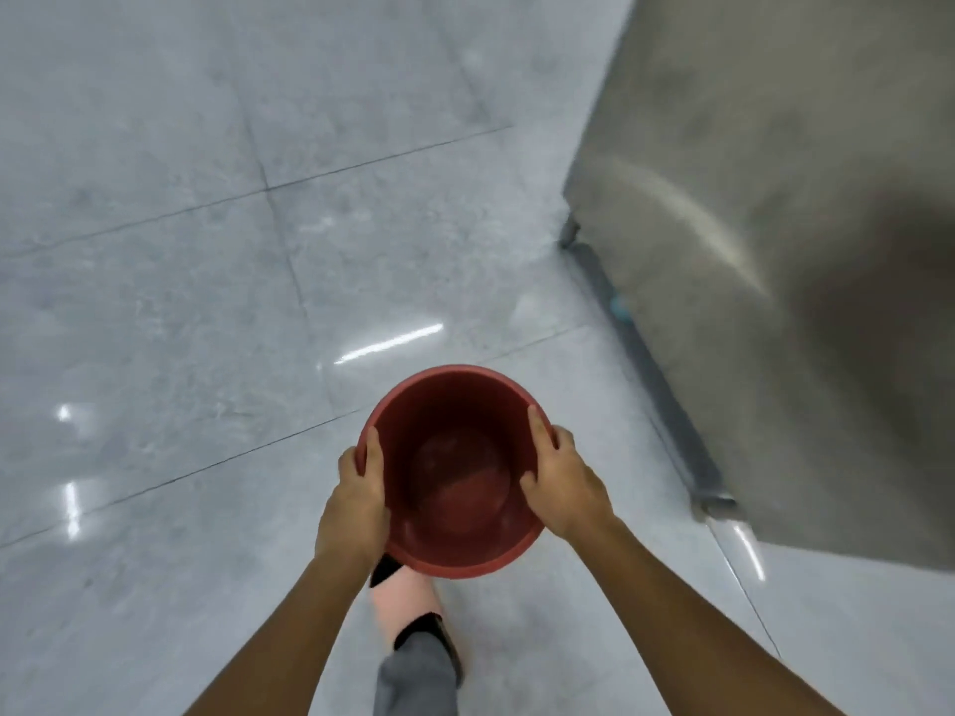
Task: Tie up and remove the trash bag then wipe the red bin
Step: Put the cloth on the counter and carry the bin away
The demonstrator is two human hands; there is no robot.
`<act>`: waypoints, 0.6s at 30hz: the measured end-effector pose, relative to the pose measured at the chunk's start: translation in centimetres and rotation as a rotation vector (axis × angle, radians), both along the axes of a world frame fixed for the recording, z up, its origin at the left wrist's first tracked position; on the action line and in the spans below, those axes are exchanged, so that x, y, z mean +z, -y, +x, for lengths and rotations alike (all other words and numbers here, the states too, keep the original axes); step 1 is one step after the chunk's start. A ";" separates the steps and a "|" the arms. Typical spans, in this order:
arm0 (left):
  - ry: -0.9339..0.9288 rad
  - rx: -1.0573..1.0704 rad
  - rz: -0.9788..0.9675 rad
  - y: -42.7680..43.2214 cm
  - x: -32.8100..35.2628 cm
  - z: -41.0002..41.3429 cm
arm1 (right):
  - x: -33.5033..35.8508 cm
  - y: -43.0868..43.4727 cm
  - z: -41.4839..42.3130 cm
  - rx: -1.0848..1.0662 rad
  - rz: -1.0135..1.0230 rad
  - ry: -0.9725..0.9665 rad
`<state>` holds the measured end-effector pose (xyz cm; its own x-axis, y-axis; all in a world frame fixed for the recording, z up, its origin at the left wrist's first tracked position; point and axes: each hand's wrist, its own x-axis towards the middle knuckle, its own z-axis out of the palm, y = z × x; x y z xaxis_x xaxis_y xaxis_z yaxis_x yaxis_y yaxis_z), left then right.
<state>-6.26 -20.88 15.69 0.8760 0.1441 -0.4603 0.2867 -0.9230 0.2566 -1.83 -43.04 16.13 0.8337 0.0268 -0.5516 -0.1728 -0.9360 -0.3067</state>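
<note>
The red bin (455, 472) is a round plastic pail, upright, held in the air in front of me above the floor. Its inside is bare, with no bag in it. My left hand (356, 503) grips the rim on the left side, thumb inside the bin. My right hand (560, 483) grips the rim on the right side, fingers curled over the edge. No trash bag and no cloth are in view.
A grey tiled floor (206, 302) with light reflections spreads ahead and to the left. A tall stainless steel cabinet (775, 224) on small feet stands at the right. My foot in a pink slipper (403, 602) shows under the bin.
</note>
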 end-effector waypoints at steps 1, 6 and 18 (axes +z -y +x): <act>0.014 -0.032 0.002 2.3 0.4 -1.4 | 0.6 2.4 -2.4 -0.042 0.003 0.000; -0.107 -0.116 -0.097 14.3 2.8 -9.7 | 3.4 14.9 -16.0 -0.274 0.020 -0.032; -0.180 -0.761 -0.331 47.6 9.9 -21.1 | 11.2 46.4 -41.5 -0.767 -0.006 -0.031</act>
<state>-27.38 -68.44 25.57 0.5890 -0.6217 -0.5163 -0.3199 -0.7661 0.5575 -43.37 -89.43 27.34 0.6015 -0.5560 -0.5737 -0.7831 -0.5521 -0.2861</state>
